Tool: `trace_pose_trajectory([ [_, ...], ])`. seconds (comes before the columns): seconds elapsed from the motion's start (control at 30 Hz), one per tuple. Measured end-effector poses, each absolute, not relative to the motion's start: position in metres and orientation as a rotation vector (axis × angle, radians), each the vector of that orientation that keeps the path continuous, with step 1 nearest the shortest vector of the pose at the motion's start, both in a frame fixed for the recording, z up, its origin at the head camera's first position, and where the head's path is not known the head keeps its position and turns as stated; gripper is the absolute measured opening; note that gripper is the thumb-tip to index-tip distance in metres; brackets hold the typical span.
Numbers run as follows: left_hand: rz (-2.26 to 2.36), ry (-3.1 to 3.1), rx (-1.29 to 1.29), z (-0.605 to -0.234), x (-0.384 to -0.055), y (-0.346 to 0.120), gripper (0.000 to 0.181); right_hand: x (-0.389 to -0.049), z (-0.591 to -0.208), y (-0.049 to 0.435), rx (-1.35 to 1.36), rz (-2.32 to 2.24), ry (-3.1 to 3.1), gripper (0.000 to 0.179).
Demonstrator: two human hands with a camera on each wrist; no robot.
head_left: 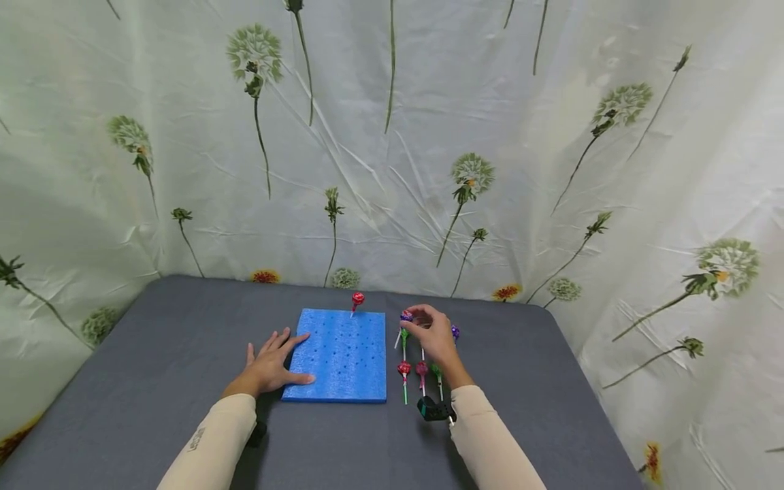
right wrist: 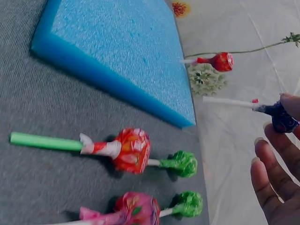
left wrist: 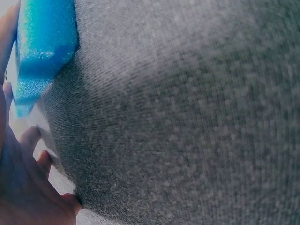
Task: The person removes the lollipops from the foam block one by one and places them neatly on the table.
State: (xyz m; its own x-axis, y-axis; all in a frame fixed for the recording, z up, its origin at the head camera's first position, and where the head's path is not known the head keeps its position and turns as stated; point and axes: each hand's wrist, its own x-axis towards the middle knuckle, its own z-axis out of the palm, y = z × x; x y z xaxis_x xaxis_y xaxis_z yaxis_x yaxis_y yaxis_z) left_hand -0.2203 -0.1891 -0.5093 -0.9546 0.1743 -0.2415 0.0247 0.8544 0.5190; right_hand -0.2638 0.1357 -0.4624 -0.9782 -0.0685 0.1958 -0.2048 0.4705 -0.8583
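Observation:
My right hand (head_left: 436,337) pinches a purple-wrapped lollipop (right wrist: 283,118) by its candy head, the white stick pointing away from the fingers. It is lifted above the table, just right of a blue foam board (head_left: 343,357) dotted with small holes. One red lollipop (head_left: 358,299) stands upright in the board's far edge. My left hand (head_left: 269,364) lies spread over the board's left edge, thumb and a finger resting on its top. In the left wrist view the foam's corner (left wrist: 47,42) shows beside the fingers.
Right of the board several lollipops lie in rows: a red one (right wrist: 132,151) with a green stick, a pink one (right wrist: 137,208), green ones (right wrist: 180,164) and another purple one (head_left: 455,332). The grey table (head_left: 331,446) meets a flower-patterned curtain (head_left: 392,170) at its far edge.

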Motion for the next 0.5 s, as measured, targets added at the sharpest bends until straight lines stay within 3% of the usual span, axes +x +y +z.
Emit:
trace_pose_trajectory([
  [0.5,0.770,2.733,0.152,-0.509,-0.221,-0.187,0.103,-0.243,-0.476,0.170,0.271,1.549,-2.568,0.021],
])
